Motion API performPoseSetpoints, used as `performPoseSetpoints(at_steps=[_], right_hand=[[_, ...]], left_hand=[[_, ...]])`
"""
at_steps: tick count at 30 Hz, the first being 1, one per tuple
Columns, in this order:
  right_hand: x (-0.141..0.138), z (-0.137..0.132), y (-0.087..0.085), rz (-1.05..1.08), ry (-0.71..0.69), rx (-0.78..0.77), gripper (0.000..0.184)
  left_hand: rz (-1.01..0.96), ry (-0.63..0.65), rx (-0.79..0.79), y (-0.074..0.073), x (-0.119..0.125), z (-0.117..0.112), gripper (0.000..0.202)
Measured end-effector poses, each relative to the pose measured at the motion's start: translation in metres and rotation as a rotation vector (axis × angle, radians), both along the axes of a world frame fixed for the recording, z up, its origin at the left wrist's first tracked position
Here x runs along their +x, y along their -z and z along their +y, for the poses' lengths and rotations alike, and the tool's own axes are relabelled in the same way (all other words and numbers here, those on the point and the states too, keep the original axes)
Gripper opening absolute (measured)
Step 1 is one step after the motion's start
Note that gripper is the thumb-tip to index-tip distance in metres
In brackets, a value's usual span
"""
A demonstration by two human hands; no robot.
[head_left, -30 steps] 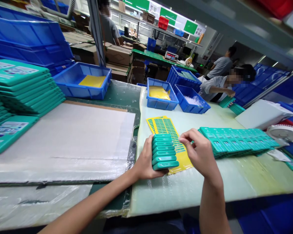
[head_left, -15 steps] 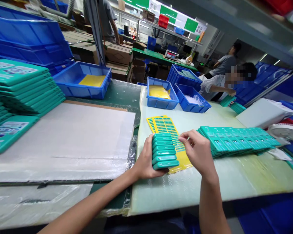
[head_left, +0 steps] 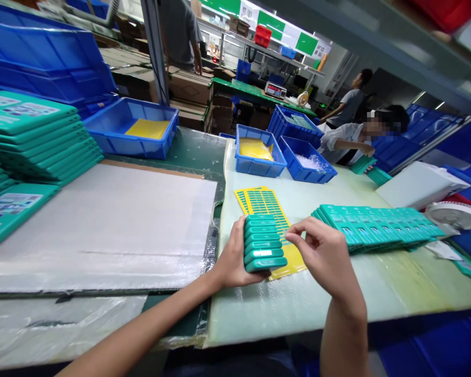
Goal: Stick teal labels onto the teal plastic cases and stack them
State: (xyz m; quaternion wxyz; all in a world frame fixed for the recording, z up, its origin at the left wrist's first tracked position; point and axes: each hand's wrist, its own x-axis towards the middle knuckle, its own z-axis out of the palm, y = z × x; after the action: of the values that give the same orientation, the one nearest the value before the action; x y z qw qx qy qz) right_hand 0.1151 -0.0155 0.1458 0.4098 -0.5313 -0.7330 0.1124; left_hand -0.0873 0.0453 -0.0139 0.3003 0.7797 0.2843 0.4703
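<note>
My left hand (head_left: 235, 256) is wrapped round a stack of flat teal plastic cases (head_left: 262, 238), with their narrow rounded edges facing me. A bright pale patch shows on one of the lower edges; I cannot tell if it is a label or glare. Just right of the stack, my right hand (head_left: 322, 254) hovers with thumb and forefinger pinched together. Anything between those fingertips is too small to make out. Beneath both hands lie yellow sheets of small teal stickers (head_left: 265, 201), partly covered by the stack.
Rows of teal cases (head_left: 377, 225) lie to the right, and taller piles (head_left: 43, 136) stand at left beside a white board (head_left: 141, 220). Blue bins (head_left: 259, 165) with yellow sheets line the back. A co-worker (head_left: 345, 136) handles teal cases at far right.
My right hand has shifted slightly right and down, its fingers still pinched. A pale patch now shows brighter on a lower case edge. My left hand stays in place with the stack.
</note>
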Motion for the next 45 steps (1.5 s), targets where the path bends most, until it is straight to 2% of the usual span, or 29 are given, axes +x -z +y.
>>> performPoseSetpoints(at_steps=[3,5,7,9,12,15,17,18,22,26,28,31,34,37,39,41,43,45], right_hand=[[-0.017,-0.005,0.002,0.091,-0.157,-0.106,0.010],[-0.025,-0.005,0.007,0.056,-0.195,-0.173,0.010],[-0.021,-0.003,0.010,-0.030,-0.150,-0.176,0.016],[-0.010,-0.002,0.010,-0.090,-0.056,-0.117,0.020],[0.000,-0.004,0.004,-0.042,0.012,-0.030,0.018],[-0.016,-0.011,0.000,0.068,-0.164,-0.062,0.017],[-0.030,-0.015,0.002,0.047,-0.274,-0.106,0.018],[-0.034,-0.015,0.004,0.001,-0.286,-0.118,0.018],[-0.016,-0.009,0.008,-0.197,-0.133,-0.076,0.020],[0.002,-0.007,-0.001,-0.088,-0.005,0.023,0.019],[-0.006,-0.010,-0.003,-0.011,-0.098,-0.020,0.017],[-0.020,-0.014,0.001,0.000,-0.281,-0.170,0.013],[-0.002,-0.014,0.010,-0.070,-0.217,-0.197,0.017],[0.045,-0.011,0.015,-0.163,-0.034,-0.173,0.019],[0.075,-0.005,0.015,-0.163,0.110,-0.107,0.016],[0.089,0.010,0.014,-0.107,0.211,-0.021,0.017],[0.085,0.042,0.015,-0.006,0.217,0.012,0.019],[0.067,0.094,0.017,0.107,0.171,-0.025,0.019]], left_hand=[[0.013,-0.002,0.021,0.002,-0.001,0.000,0.151],[0.029,-0.013,0.016,0.003,-0.002,-0.001,0.152],[0.031,-0.015,0.004,0.002,-0.001,0.000,0.151],[0.020,-0.013,-0.013,0.000,-0.001,0.000,0.149],[0.004,-0.010,-0.034,-0.002,0.000,0.000,0.146],[0.016,-0.010,-0.036,-0.001,-0.001,0.000,0.147],[0.029,-0.009,-0.018,0.001,-0.002,0.001,0.147],[0.034,-0.008,-0.009,0.002,-0.002,0.001,0.147],[0.018,-0.010,-0.015,0.000,-0.001,0.000,0.148],[0.011,-0.005,-0.049,-0.002,0.000,0.000,0.147],[0.023,-0.004,-0.034,-0.001,0.000,0.000,0.148],[0.045,-0.002,-0.006,0.002,-0.001,0.001,0.151],[0.047,-0.007,-0.014,0.001,-0.001,0.001,0.151],[0.036,-0.014,-0.035,-0.002,-0.002,0.000,0.148],[0.037,-0.014,-0.042,-0.002,-0.003,-0.001,0.148],[0.043,-0.009,-0.043,-0.001,-0.004,-0.001,0.149],[0.054,-0.015,-0.044,0.003,-0.004,-0.002,0.149],[0.066,-0.036,-0.038,0.007,-0.006,-0.003,0.149]])
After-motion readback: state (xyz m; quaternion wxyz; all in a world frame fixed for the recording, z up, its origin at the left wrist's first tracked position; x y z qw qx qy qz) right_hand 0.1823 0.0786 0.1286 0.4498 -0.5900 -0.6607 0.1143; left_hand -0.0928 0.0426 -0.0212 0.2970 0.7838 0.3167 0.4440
